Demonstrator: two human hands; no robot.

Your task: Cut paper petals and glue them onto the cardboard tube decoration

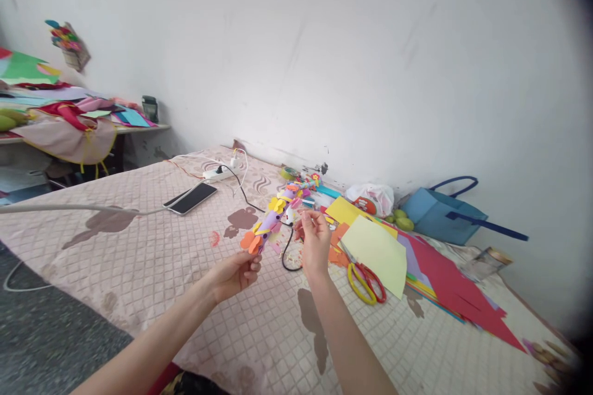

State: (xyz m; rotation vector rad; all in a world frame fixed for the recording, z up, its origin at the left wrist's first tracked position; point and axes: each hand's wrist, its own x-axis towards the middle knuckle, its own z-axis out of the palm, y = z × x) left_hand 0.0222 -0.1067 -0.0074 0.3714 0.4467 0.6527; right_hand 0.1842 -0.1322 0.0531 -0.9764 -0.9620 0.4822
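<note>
L forearm (171,324), bare, slants in from approx. 8 o'clock, aimed twd. 2; L hand (244,268) at 7 o'clock from ctr., fingers curled in, gripping. R forearm (343,333), also bare, slants from 5 o'clock, aimed twd. 11; R hand (313,233) approx. 5–6 o'clock, higher than L, fingers bent, thumb nr. index; can't tell if tips meet.

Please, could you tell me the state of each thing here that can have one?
Left hand: closed on the near end of the flower-decorated craft
Flower-decorated craft: held tilted
Right hand: fingers bent; cannot tell whether it holds anything
Scissors: lying down, not in hand
Smartphone: lying flat, screen dark
Power strip: plugs inserted
White plastic bag: crumpled
</note>
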